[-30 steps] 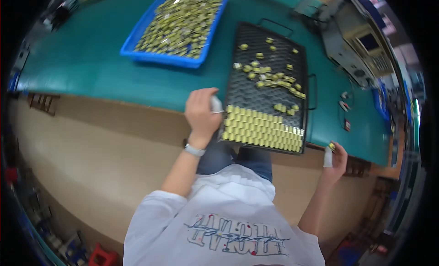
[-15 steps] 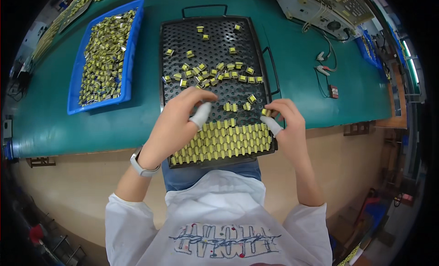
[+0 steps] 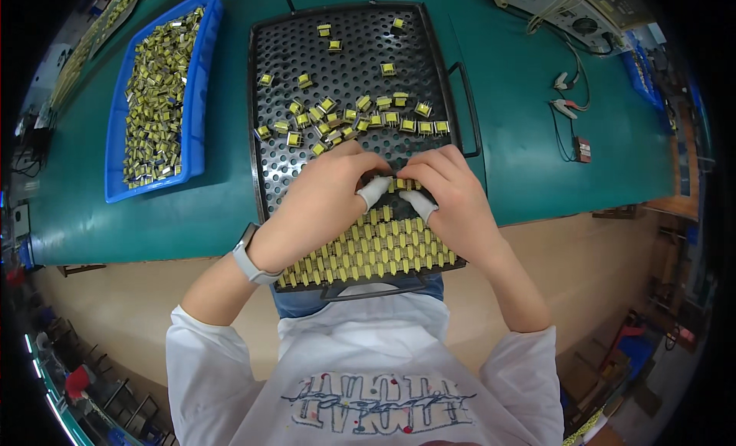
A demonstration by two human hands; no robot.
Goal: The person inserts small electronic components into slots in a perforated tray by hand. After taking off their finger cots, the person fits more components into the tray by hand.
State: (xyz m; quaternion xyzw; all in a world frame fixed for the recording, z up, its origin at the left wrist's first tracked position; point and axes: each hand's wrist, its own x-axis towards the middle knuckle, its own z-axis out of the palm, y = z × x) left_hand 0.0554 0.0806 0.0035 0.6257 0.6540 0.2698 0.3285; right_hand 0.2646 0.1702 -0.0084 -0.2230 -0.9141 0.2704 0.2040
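A black perforated tray (image 3: 337, 70) lies in front of me, its near edge at my lap. Both my hands meet over its middle, around a short row of small yellow-taped transformers (image 3: 402, 184). At the row's left end, my left hand (image 3: 322, 187) pinches with a white-covered thumb and bent fingers. My right hand (image 3: 451, 191), its thumb also covered in white, closes on the right end. Fingers partly hide the row. Below the hands, packed rows of transformers (image 3: 360, 253) fill the tray's near part. Loose transformers (image 3: 326, 105) lie scattered beyond.
A blue bin (image 3: 201, 101) heaped with transformers stands left of the tray on the green table (image 3: 529, 162). To the right lie clip leads (image 3: 567, 107) and a small red box (image 3: 583, 150). An instrument (image 3: 563, 13) stands at the far right.
My right hand has moved left from the tray's right edge, carrying a transformer to the short row. My left hand has shifted right to meet it. The view has shifted slightly.
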